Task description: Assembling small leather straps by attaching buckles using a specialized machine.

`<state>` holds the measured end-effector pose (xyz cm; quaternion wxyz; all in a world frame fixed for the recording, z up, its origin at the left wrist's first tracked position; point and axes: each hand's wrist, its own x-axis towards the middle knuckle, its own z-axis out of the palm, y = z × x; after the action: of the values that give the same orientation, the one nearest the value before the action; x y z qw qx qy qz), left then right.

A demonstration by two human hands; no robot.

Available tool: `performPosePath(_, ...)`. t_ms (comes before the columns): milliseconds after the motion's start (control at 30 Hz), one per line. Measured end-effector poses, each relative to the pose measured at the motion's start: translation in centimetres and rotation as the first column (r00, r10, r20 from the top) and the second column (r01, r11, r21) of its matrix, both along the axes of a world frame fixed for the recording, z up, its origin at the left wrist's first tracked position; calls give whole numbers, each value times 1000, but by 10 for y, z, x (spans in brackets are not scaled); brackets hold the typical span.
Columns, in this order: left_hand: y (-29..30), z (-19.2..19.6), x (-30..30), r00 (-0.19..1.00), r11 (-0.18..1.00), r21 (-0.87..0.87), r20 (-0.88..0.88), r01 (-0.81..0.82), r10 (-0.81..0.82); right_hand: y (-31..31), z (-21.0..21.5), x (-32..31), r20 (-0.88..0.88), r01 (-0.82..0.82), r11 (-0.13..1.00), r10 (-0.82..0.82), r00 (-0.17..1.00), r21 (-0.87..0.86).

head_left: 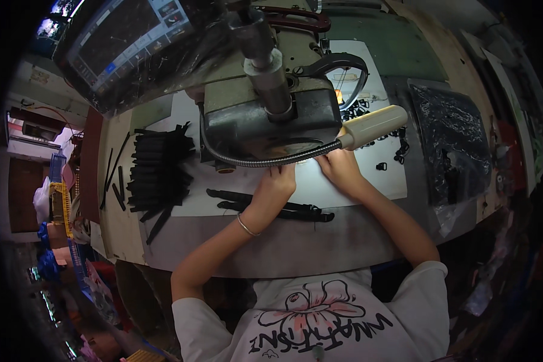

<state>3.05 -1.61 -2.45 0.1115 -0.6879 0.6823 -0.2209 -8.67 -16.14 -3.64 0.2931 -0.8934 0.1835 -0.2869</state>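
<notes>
Here, left hand (276, 184) and right hand (342, 169) curled, cannot tell what they hold, machine (244, 130) beyond both, strips (157, 172) to their left, buckles (400, 153) right.

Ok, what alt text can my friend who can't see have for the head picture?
A person's left hand and right hand are close together at a sewing machine; whatever they may hold is hidden. Black strips are piled at left, and small black pieces lie scattered at right.
</notes>
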Motion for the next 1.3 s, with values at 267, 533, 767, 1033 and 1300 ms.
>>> performPosePath(267,-2,2,-5,998,1000,12,63,-26,25,1,0,-2,-68,2,998,2,998,56)
performPosePath(533,-4,4,2,996,993,-96,-57,66,-72,2,5,0,0,60,998,-60,998,-31)
performPosePath(767,2,5,-3,981,991,-137,-192,4,-31,5,4,-3,37,15,1000,-15,999,4)
performPosePath(1033,54,39,6,378,994,-67,-921,84,-94,-15,0,-7,34,-215,969,212,977,121)
performPosePath(1300,64,41,-19,-422,985,82,-907,-153,10,-18,3,1,12,-238,892,262,965,-385)
